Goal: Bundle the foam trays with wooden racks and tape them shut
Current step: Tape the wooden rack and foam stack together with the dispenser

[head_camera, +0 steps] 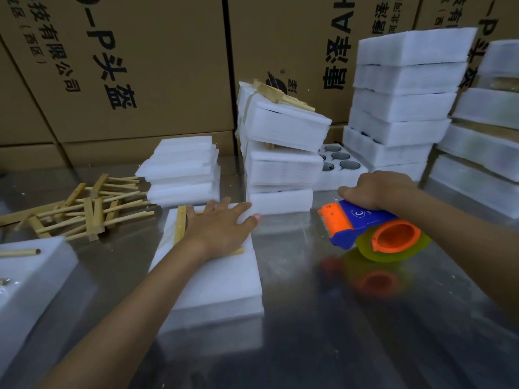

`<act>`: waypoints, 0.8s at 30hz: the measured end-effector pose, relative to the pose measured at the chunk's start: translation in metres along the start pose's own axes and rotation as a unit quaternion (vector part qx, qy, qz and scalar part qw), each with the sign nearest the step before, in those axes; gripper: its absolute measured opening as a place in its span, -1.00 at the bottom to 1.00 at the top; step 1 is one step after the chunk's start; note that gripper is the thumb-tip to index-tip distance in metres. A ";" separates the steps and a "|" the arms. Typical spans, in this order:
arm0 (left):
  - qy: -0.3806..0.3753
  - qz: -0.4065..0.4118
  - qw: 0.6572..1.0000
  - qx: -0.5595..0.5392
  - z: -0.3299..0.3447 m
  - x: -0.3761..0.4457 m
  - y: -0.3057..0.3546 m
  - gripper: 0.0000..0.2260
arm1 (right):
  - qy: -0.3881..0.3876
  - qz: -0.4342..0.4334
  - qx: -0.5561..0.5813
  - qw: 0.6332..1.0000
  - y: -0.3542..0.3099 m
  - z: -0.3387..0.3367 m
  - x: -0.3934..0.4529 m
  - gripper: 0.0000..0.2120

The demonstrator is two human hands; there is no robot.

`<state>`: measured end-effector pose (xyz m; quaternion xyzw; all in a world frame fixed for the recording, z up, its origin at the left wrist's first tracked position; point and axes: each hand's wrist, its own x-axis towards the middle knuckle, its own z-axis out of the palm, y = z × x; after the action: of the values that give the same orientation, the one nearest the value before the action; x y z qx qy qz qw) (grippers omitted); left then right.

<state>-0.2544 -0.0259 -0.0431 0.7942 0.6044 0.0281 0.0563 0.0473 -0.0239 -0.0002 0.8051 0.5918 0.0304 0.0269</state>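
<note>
A white foam tray [216,287] lies flat on the steel table in the middle. A wooden rack [179,224] rests on its top, mostly covered by my left hand [222,224], which presses down on it with straight, spread fingers. To the right, my right hand [376,189] grips the blue and orange tape dispenser [365,228] by its top, above the table. Its roll of clear yellowish tape [393,245] faces me.
Loose wooden racks [81,206] are heaped at the left. Foam sheets [182,169] are stacked behind the tray, taped bundles [280,153] at centre, tall foam stacks [401,99] at the right. Cardboard boxes [140,66] wall the back. Another foam tray [28,276] sits at the left edge.
</note>
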 end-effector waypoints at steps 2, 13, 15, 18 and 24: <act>0.004 0.005 0.998 -0.064 -0.006 0.002 -0.003 -0.56 | 0.010 -0.001 -0.007 1.000 -0.003 0.000 -0.002 -0.58; -0.042 0.130 0.988 -0.074 -0.016 0.021 0.064 -0.69 | 0.058 -0.031 -0.082 0.994 -0.031 0.004 -0.012 -0.62; -0.068 0.111 0.988 -0.081 -0.008 0.025 0.075 -0.68 | 0.065 -0.032 -0.085 0.994 -0.033 0.005 -0.014 -0.61; -0.058 0.107 0.991 -0.061 0.006 0.028 0.079 -0.68 | 0.072 -0.031 -0.106 0.991 -0.041 0.006 -0.016 -0.63; -0.060 0.106 0.992 -0.042 0.015 0.031 0.077 -0.76 | 0.063 -0.059 -0.196 0.977 -0.065 0.014 -0.018 -0.72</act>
<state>-0.1711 -0.0170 -0.0492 0.8507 0.5110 0.0114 0.1225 -0.0185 -0.0220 -0.0197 0.7440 0.6215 0.1948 0.1491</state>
